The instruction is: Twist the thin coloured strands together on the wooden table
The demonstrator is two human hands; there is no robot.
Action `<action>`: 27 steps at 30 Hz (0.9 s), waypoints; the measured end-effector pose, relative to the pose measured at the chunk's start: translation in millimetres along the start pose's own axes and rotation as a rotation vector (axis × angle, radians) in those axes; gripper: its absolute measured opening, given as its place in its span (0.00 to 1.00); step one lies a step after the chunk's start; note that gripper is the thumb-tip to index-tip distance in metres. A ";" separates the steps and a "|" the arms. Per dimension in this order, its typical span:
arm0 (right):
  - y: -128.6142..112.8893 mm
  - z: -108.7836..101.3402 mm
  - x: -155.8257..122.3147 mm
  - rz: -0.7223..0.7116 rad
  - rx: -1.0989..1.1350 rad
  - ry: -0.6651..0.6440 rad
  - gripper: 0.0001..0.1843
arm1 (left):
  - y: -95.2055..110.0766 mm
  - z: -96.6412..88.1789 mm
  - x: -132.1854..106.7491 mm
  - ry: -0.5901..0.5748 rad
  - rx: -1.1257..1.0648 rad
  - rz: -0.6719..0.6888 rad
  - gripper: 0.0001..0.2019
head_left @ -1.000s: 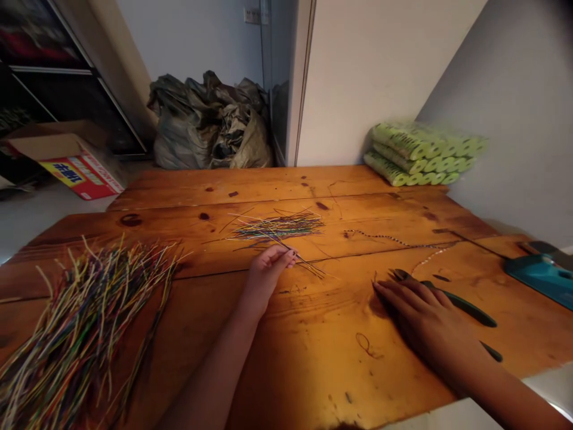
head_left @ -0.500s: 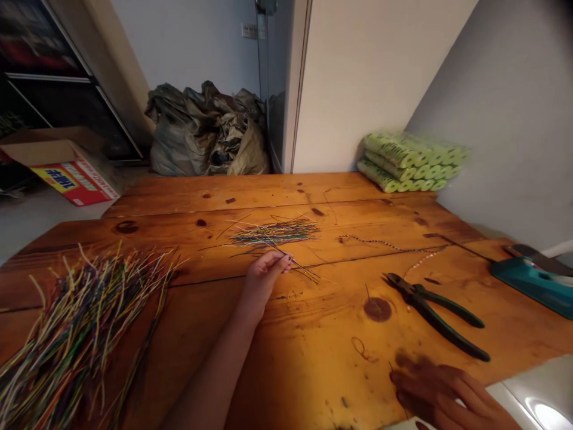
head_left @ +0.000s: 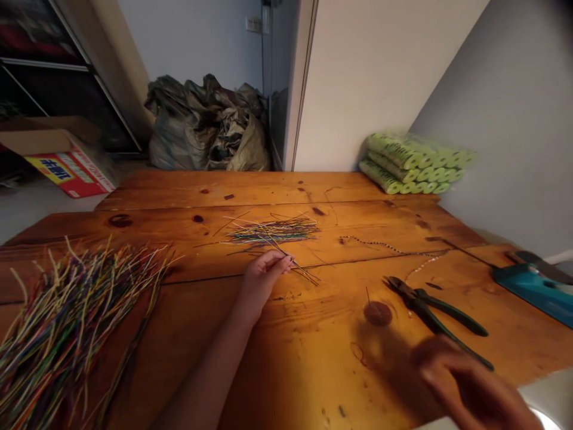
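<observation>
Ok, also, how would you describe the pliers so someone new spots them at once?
On the wooden plank table, look right of the person's left hand, which pinches coloured strands. The pliers lie there beside a round dark knot in the wood, just beyond the blurred right hand. Their long dark green handles set them apart from the thin beaded strand beyond them.

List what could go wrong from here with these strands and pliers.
The left hand pinches thin coloured strands right beside the small pile; they could snag and drag it apart. The blurred right hand is close to the green-handled pliers and might knock them.
</observation>
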State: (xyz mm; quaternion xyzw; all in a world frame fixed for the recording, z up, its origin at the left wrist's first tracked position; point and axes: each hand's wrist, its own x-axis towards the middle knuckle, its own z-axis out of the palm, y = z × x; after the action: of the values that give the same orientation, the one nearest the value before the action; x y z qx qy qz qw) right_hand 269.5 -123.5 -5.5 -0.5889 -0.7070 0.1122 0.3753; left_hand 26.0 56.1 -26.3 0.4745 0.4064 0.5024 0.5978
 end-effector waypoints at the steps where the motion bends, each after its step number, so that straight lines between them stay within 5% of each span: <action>1: -5.3 6.3 22.6 0.094 0.145 0.076 0.02 | 1.0 0.2 -1.4 -0.007 0.004 0.003 0.09; 4: -18.8 38.7 94.9 0.263 0.558 0.174 0.04 | 4.6 0.9 -7.9 -0.035 0.014 0.029 0.08; 8: -27.2 93.3 154.4 0.364 0.976 -0.170 0.10 | 5.0 1.2 -12.6 -0.056 -0.022 0.061 0.06; 11: -27.4 113.0 160.4 0.412 1.142 -0.383 0.11 | 0.7 -0.5 -10.0 -0.048 -0.009 0.093 0.05; 14: -26.8 109.5 155.9 0.472 1.188 -0.464 0.12 | -5.0 -3.6 -5.1 0.011 0.107 0.154 0.05; 27: -18.9 101.1 148.4 0.483 1.151 -0.494 0.12 | -4.6 -3.5 -5.4 -0.026 0.297 0.233 0.05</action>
State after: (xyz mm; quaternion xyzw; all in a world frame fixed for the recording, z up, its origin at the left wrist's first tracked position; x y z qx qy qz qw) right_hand 184.6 35.9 -5.1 -0.3934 -0.4478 0.6836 0.4211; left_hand 22.7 51.1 -31.5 0.6080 0.4105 0.4965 0.4640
